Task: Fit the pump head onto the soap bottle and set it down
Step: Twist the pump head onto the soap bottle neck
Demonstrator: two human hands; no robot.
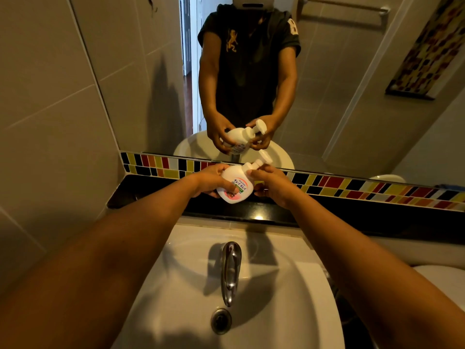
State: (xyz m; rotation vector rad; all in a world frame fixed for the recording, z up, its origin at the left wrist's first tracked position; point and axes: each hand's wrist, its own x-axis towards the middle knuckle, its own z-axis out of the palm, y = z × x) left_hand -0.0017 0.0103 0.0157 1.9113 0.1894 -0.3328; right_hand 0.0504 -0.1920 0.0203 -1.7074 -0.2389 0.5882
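A white soap bottle (pixel 234 183) with a pink and green label hangs tilted in the air above the black ledge (pixel 151 195), its neck pointing up and to the right. My left hand (pixel 210 181) grips the bottle's body from the left. The white pump head (pixel 260 161) sits at the bottle's neck, and my right hand (pixel 270 183) holds its collar with the fingertips. The mirror (pixel 327 96) behind repeats both hands and the bottle.
Below the ledge a white washbasin (pixel 289 285) holds a chrome tap (pixel 230 269) and a drain (pixel 221 321). A strip of coloured tiles (pixel 364 188) runs under the mirror. Grey tiled wall closes the left side.
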